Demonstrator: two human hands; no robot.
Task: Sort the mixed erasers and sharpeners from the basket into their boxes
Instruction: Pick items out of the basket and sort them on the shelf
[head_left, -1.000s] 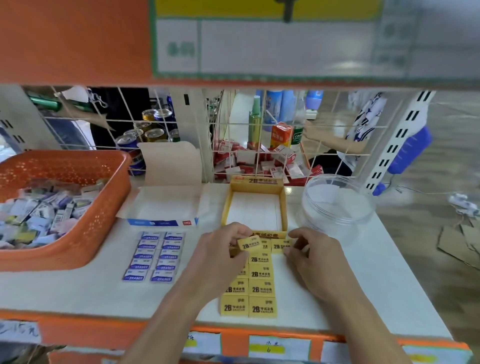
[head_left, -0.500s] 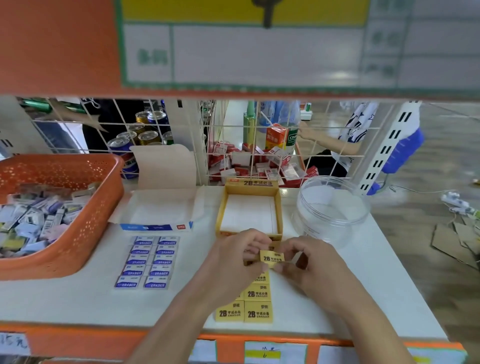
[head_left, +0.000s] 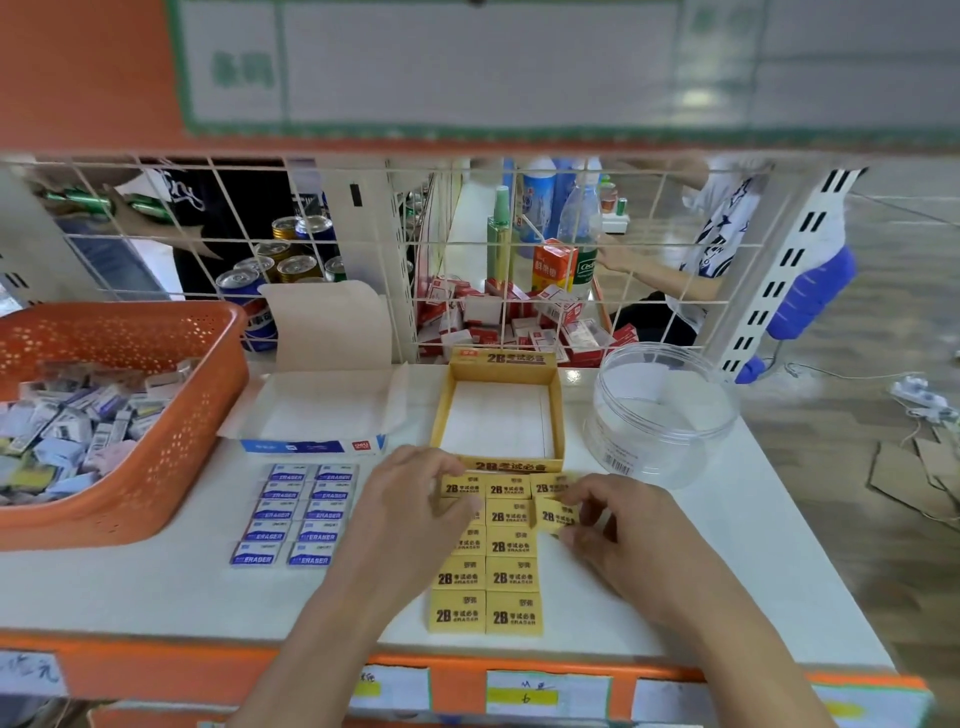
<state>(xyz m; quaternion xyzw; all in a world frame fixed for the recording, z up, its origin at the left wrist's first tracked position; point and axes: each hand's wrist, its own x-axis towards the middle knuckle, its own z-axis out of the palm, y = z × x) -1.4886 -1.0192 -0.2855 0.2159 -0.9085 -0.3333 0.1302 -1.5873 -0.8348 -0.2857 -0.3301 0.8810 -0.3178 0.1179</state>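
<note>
One orange basket (head_left: 156, 467) stands well to the left of the yellow box (head_left: 498, 467), filled with a jumble of mixed erasers and sharpeners (head_left: 67, 431). Between the basket and the yellow box lies an open blue-and-white box (head_left: 317, 410), its lid flap raised. Ten blue erasers (head_left: 296, 514) lie flat in two columns of five, in front of and to the left of the yellow box.

Just in front of the yellow box, yellow erasers (head_left: 511, 577) lie face up in a tight grid on the white table (head_left: 156, 592), the far row touching the box's front wall. The left hand (head_left: 410, 514) lies over the grid's left column, near the box, fingers bent down onto the erasers; whether it grasps one cannot be told. The right hand (head_left: 618, 535) pinches a loose yellow eraser (head_left: 556, 515) between thumb and fingertips, tilted, at the grid's right edge, in front of the box's right corner.

Just to the right of the yellow box stands a clear plastic jar (head_left: 660, 415), lidless.
</note>
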